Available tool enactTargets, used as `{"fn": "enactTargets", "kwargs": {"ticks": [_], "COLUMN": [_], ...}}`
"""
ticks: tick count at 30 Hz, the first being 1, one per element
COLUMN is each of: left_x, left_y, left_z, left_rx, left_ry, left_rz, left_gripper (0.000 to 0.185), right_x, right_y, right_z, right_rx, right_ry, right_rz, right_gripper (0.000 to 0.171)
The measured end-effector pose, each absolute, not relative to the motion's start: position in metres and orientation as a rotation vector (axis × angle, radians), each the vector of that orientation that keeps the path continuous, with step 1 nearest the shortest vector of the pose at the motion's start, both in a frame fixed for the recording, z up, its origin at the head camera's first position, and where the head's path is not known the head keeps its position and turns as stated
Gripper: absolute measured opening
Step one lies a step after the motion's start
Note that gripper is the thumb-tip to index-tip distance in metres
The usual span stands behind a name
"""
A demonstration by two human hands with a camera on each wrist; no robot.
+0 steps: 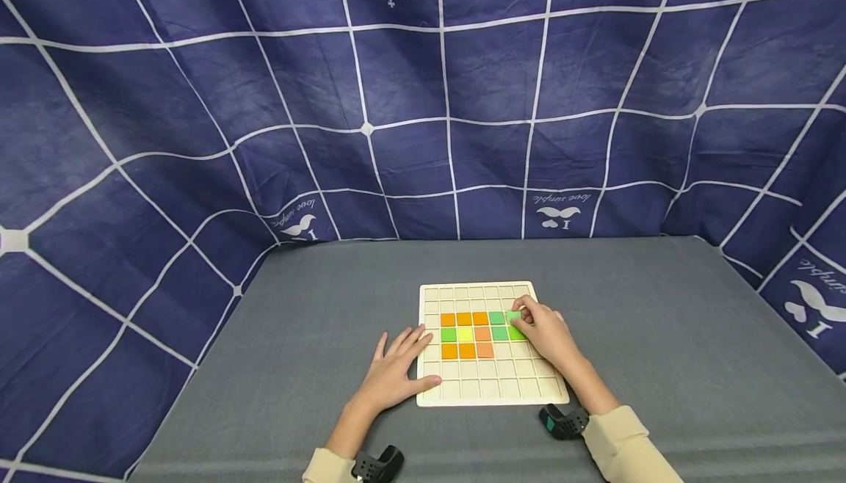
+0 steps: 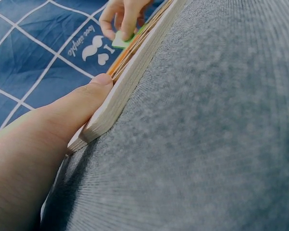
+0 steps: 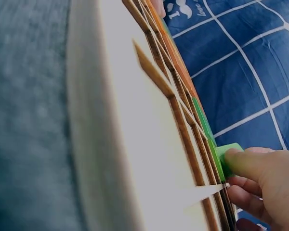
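Observation:
A cream gridded board (image 1: 469, 389) lies on the grey cloth with raised lines between its square cells. My left hand (image 1: 391, 376) rests on the board's left edge, fingers spread and thumb on its lower left part. At the right side of the coloured tiles, my right hand (image 1: 545, 329) pinches a light green square tile (image 3: 227, 148) between thumb and fingers. That tile stands tilted up from the board in both wrist views. Orange tiles (image 1: 464, 318), a yellow tile (image 1: 465, 335), salmon tiles (image 1: 485, 350) and green tiles (image 1: 497, 318) sit in neighbouring cells, forming three rows.
A grey cloth-covered table (image 1: 317, 321) extends around the board. Behind it and at both sides hangs a navy curtain (image 1: 489, 153) with white lines. Black bands (image 1: 562, 422) are worn on both wrists, below cream sleeves (image 1: 624, 442).

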State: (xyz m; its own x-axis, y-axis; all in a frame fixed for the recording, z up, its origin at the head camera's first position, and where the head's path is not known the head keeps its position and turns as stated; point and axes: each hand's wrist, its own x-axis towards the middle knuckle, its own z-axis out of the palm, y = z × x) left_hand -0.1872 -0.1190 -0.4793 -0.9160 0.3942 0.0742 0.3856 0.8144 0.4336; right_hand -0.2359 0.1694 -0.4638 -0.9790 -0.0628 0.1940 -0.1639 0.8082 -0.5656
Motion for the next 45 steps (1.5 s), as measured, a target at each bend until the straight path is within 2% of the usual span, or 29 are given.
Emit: {"fn": "enactTargets", "kwargs": {"ticks": [15, 32, 45], "left_x": [-0.186, -0.187, -0.187], "left_y": [-0.118, -0.118, -0.119], "left_z": [-0.478, -0.479, -0.479], "left_rx": [0.635, 0.631, 0.633], "left_ry": [2.976, 2.975, 2.98], "left_rz": [0.689, 0.701, 0.704], "left_gripper": [0.076, 0.077, 0.077], "right_x": [-0.228, -0.239, -0.247], "right_y": [0.198, 0.256, 0.248], "right_z": [-0.462, -0.462, -0.474], "right_rx": [0.059, -0.128, -0.138], "right_ry": [-2.676, -2.658, -2.67], "right_rz": [1.268, 1.164, 1.115], "right_gripper": [0.02, 0.027, 0.03]}}
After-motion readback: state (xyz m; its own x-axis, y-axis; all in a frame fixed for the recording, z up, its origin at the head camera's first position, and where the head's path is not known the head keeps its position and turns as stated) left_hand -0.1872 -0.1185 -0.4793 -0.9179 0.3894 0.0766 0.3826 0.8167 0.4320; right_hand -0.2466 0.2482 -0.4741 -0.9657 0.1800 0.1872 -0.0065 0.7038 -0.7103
